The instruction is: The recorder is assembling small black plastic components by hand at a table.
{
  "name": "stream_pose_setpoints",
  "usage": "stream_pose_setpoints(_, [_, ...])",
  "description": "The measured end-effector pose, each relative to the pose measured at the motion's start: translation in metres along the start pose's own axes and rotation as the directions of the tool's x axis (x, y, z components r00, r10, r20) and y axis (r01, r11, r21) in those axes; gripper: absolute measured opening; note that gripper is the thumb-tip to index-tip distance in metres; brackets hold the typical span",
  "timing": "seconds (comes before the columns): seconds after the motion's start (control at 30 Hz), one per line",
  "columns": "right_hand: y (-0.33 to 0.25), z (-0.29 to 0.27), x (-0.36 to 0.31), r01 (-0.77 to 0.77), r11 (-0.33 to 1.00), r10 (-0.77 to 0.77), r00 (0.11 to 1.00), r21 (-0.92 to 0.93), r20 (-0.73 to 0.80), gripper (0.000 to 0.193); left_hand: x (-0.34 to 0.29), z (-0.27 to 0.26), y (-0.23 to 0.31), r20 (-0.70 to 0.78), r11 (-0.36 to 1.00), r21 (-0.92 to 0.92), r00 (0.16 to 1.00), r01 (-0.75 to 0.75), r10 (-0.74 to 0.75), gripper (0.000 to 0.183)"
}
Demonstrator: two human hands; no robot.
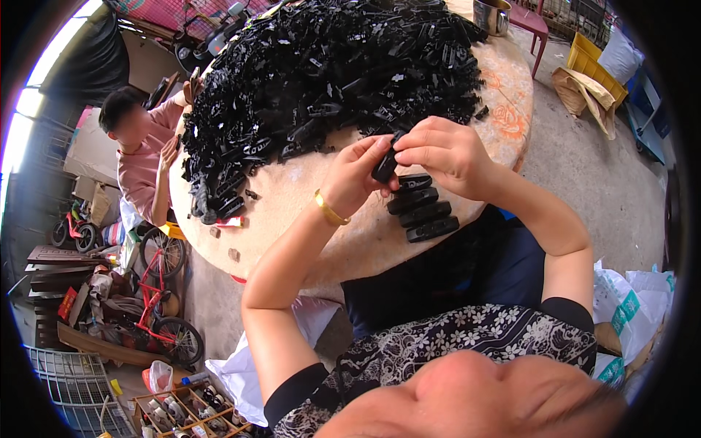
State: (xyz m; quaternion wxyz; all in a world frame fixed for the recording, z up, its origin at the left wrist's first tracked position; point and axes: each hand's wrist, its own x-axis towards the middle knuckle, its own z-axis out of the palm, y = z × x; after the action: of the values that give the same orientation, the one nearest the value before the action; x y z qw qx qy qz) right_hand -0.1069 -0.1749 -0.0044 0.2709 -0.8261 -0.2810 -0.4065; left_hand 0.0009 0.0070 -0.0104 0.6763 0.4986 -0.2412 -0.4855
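My left hand (356,175) grips a small, elongated black plastic part (384,169) between thumb and fingers, holding it tilted above the near side of the round table (292,190). The fingers of my right hand (447,155) are pinched together at the part's upper end. Whether a second small piece sits between those fingertips, I cannot make out. Just below my hands, several similar black plastic parts (424,213) lie side by side in a row near the table's edge. A large heap of loose black plastic parts (328,73) covers the far half of the tabletop.
Another person (142,146) is at the table's left edge, hands by the heap. A metal pot (492,16) stands at the back. A red bicycle (157,292) and a divided crate of bottles (191,410) are on the left; a yellow crate (590,64) is at right.
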Motion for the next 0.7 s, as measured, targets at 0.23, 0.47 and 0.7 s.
stream_pose_setpoints(0.23, [0.003, -0.001, -0.003, 0.12, 0.985, -0.112, 0.991, -0.121, 0.071, 0.025, -0.003, 0.004, 0.007, -0.032, 0.984, 0.171, 0.998, 0.059, -0.054, 0.035])
stream_pose_setpoints(0.47, [-0.001, 0.003, 0.0, -0.5, 0.794, 0.504, 0.86, 0.345, 0.085, 0.025, -0.008, 0.01, 0.011, 0.043, 0.664, 0.718, 0.965, -0.211, 0.261, 0.042])
stream_pose_setpoints(0.7, [0.001, 0.001, -0.004, -0.446, 0.872, 0.439, 0.895, 0.204, 0.079, 0.03, -0.01, 0.02, 0.004, 0.058, 0.502, 0.82, 0.913, -0.275, 0.404, 0.038])
